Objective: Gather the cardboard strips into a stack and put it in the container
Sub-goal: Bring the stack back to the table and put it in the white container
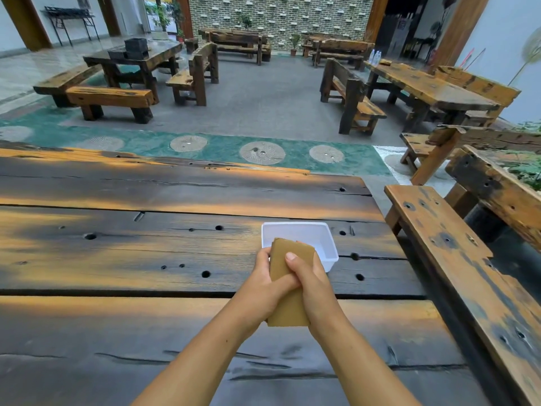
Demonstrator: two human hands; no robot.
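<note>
Stack: a flat brown stack of cardboard strips (288,284) was held between both hands, above the dark weathered wooden tabletop (131,253), with its far end tipped toward twelve o'clock and overlapping the near rim of the container.
Container: a white shallow rectangular plastic container (317,237) stood on the tabletop just beyond the hands, at about twelve to one o'clock from them; it looked empty.
Left hand: the left hand (263,284) wrapped the stack's left long edge, its fingers pressed together behind the cardboard and largely hidden.
Right hand: the right hand (314,284) closed on the right long edge, thumb laid across the top face near the far end, fingers curled and pinching the stack.
Handling: the stack was probably light and fairly stiff along its length, yet made of loose layers that could slide or fan apart; smooth card faces give little friction between strips.
Where to hold: squeezing both long edges near the middle, with a thumb on top, seemed the sound grip, keeping the layers aligned.
Stage: the strips appeared gathered; lowering them into the container remained.
Risk: loosening one side early could let the strips splay over the rim.
</note>
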